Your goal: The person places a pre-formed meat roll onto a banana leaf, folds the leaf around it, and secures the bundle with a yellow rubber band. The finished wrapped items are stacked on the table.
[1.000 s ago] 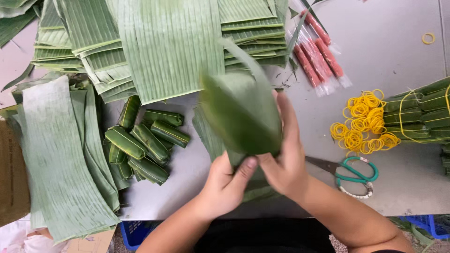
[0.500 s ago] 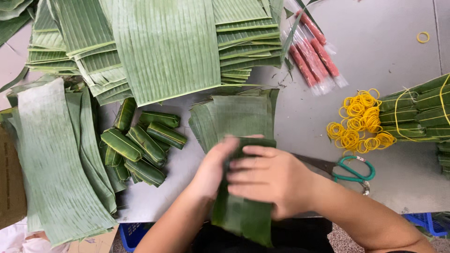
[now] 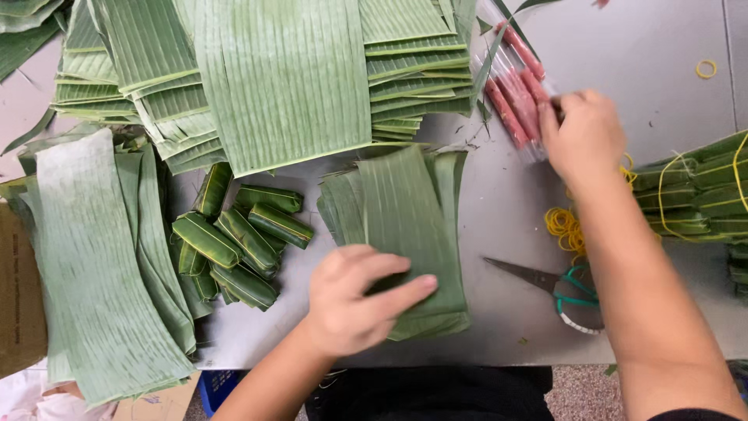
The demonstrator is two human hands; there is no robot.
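Observation:
My left hand [image 3: 354, 300] lies palm down on the near end of a stack of short banana-leaf pieces [image 3: 405, 210], pressing them flat on the grey table [image 3: 499, 312]. My right hand [image 3: 580, 136] reaches far right to a row of pink sausages in clear wrap [image 3: 510, 90], fingers curled at the pack's near end; whether it grips one is hidden. A heap of leaf-wrapped rolls [image 3: 234, 245] sits left of the stack.
Large stacks of cut banana leaves [image 3: 273, 78] fill the back and left. Yellow rubber bands [image 3: 565, 226] and green-handled scissors [image 3: 557, 284] lie under my right forearm. Tied leaf bundles [image 3: 693, 191] sit at the right edge. A brown cardboard box [image 3: 19, 288] stands left.
Both hands held a folded leaf up, then laid it on the stack. Now my left hand stays on the stack and my right hand has moved up to the sausages.

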